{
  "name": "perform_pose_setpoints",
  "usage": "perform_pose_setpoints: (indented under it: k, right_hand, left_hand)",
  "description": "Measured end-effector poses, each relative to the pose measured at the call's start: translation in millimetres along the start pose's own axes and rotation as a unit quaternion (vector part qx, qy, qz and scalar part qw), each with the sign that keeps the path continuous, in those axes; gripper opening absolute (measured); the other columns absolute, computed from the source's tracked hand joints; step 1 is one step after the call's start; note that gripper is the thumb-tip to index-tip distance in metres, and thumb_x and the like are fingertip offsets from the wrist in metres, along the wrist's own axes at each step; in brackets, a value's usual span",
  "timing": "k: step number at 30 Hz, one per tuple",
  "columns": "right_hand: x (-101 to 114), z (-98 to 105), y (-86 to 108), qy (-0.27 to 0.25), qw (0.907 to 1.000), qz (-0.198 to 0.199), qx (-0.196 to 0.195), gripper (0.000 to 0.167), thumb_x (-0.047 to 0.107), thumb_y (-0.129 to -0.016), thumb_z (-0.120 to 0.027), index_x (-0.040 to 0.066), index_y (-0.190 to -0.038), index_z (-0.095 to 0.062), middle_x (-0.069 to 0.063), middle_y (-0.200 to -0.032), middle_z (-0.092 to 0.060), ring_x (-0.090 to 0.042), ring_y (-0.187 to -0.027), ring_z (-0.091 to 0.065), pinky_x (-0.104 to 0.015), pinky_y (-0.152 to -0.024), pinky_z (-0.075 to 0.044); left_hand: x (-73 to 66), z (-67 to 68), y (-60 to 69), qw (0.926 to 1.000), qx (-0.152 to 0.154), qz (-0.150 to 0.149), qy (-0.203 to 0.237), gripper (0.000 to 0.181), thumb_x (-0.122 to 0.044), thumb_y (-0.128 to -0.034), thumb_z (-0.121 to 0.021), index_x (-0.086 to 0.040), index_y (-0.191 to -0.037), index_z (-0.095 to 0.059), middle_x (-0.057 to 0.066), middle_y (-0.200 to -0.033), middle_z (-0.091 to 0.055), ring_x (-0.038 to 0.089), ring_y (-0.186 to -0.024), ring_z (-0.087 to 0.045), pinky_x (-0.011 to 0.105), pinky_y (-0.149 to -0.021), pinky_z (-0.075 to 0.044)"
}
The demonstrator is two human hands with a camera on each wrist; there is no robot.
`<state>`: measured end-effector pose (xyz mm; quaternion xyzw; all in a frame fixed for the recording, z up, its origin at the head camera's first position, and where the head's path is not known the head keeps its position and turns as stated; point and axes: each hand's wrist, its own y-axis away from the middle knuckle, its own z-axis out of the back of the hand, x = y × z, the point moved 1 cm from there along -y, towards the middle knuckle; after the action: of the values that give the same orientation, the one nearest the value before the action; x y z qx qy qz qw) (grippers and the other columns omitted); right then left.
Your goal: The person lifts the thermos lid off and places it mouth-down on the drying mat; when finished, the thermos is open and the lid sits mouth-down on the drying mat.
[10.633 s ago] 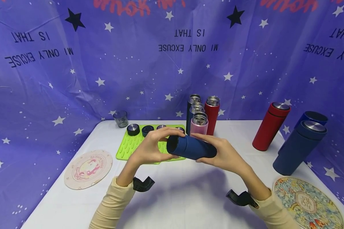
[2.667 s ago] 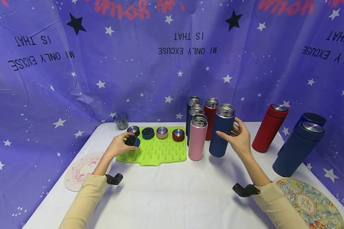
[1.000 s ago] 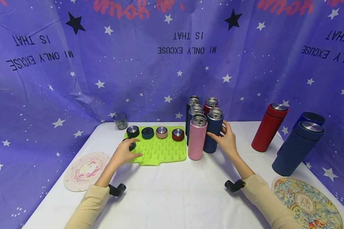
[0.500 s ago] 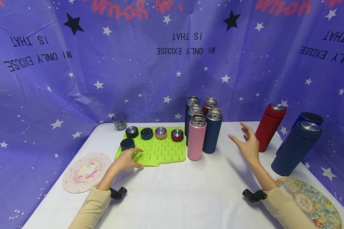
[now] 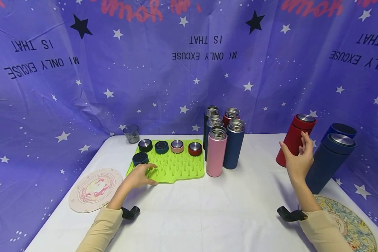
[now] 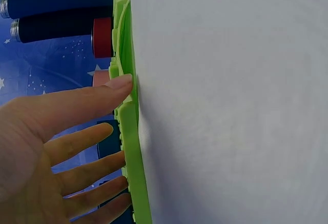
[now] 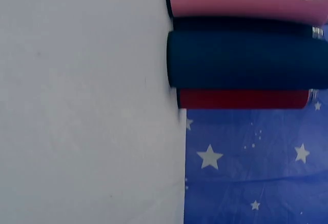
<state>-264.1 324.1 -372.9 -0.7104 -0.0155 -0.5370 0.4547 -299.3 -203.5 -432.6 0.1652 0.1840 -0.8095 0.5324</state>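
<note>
My left hand [image 5: 140, 176] hovers at the front left of the green ridged mat [image 5: 179, 169], fingers apart and holding nothing. Just behind it on the mat is a dark blue cap [image 5: 140, 158]. In the left wrist view the thumb and spread fingers [image 6: 95, 167] of that hand appear beside the mat's edge. My right hand [image 5: 299, 161] holds nothing either. It is in front of the closed red thermos bottle [image 5: 288, 148] and beside the large blue thermos [image 5: 326, 164]; contact cannot be told. The right wrist view does not show this hand.
Several uncapped thermos bottles stand together, including a pink one [image 5: 215, 157] and a blue one [image 5: 234, 147]. Along the mat's back lie black [image 5: 145, 145], teal [image 5: 161, 147], pink [image 5: 177, 146] and red [image 5: 195, 149] caps. A glass [image 5: 131, 134] and round coasters [image 5: 96, 190] flank them.
The blue bottle, earlier held in both hands, was uncapped and stood beside the pink one. Its cap was set on the mat. My right hand let go and moved right.
</note>
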Motion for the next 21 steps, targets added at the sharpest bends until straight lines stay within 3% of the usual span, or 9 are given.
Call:
perform_pose_setpoints:
  k: [4,10,21]
  right_hand:
    - [7.2,0.3,-4.4,-0.015,0.9996,-0.008,-0.024,0.073,0.005,-0.079,-0.077,0.006,-0.143,-0.042,-0.009,-0.149,-0.040,-0.016,-0.136,-0.037,-0.034,-0.114,-0.027]
    - [-37.7,-6.2,-23.6,-0.009,0.9983,-0.022,-0.054,0.088,0.005,-0.075,-0.081,0.013,-0.149,-0.033,-0.001,-0.151,-0.037,-0.008,-0.138,-0.032,-0.031,-0.115,-0.023]
    - [-73.0,-14.2,-36.6,0.007,0.9972,-0.031,-0.068,0.090,0.009,-0.076,-0.081,0.019,-0.150,-0.030,0.004,-0.149,-0.041,-0.002,-0.133,-0.037,-0.020,-0.111,-0.027]
  left_hand:
    - [-0.4,0.1,0.2,1.0000,0.000,0.003,-0.002,0.066,-0.023,-0.0664,-0.089,-0.002,-0.123,-0.062,0.019,-0.115,-0.063,0.041,-0.110,-0.053,0.054,-0.095,-0.043]
    - [-0.6,0.1,0.6,1.0000,0.000,0.001,-0.006,0.065,-0.024,-0.0663,-0.089,-0.002,-0.122,-0.063,0.018,-0.115,-0.063,0.040,-0.109,-0.053,0.054,-0.094,-0.044]
    - [-2.1,-0.1,0.8,0.9999,0.000,-0.001,-0.011,0.066,-0.024,-0.0658,-0.089,-0.002,-0.123,-0.062,0.017,-0.120,-0.062,0.042,-0.112,-0.052,0.055,-0.096,-0.043]
